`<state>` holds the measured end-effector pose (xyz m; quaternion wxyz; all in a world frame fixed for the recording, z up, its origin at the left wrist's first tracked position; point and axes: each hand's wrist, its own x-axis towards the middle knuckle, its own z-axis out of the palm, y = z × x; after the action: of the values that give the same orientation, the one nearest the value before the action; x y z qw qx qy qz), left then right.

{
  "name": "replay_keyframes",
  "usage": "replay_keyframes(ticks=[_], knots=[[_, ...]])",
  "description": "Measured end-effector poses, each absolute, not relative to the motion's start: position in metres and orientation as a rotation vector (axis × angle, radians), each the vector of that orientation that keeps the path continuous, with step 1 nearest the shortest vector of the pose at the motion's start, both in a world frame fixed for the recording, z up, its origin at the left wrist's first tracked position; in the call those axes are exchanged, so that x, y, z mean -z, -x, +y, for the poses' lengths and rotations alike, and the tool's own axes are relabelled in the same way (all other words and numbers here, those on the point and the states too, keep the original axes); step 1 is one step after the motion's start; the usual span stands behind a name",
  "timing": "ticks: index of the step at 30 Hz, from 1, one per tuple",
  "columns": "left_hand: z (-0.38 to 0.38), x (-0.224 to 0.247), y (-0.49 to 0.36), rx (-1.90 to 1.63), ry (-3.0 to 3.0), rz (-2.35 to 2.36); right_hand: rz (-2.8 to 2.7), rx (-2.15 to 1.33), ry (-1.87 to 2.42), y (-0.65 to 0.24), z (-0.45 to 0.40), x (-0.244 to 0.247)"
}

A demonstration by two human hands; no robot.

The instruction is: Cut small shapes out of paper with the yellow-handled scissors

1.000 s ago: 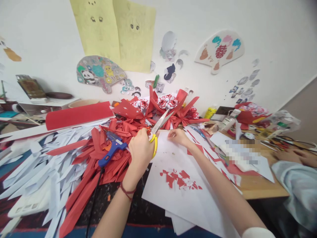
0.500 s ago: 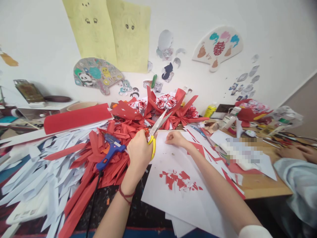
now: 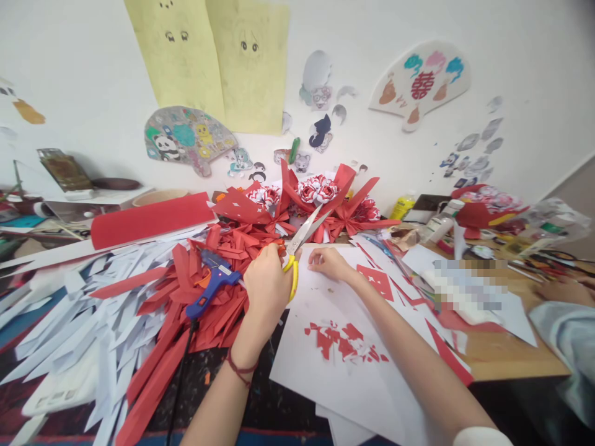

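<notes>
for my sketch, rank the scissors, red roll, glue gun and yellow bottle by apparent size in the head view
1. Red roll
2. Scissors and glue gun: too alike to rank; the left hand partly hides the scissors
3. Yellow bottle

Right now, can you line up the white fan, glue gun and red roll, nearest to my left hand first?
Head view, from your left hand:
1. Glue gun, just to its left.
2. Red roll, farther back, left.
3. White fan, on the wall, right.
</notes>
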<state>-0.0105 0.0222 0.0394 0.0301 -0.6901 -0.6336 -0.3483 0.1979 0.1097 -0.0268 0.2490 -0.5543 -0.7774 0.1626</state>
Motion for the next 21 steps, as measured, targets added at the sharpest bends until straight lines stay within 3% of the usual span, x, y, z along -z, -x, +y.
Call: replay_keyframes(ticks=[21], knots=[[0.022, -0.040, 0.011, 1.080, 2.163, -1.927, -2.078, -0.182, 1.492, -0.187, 0.100, 0.022]])
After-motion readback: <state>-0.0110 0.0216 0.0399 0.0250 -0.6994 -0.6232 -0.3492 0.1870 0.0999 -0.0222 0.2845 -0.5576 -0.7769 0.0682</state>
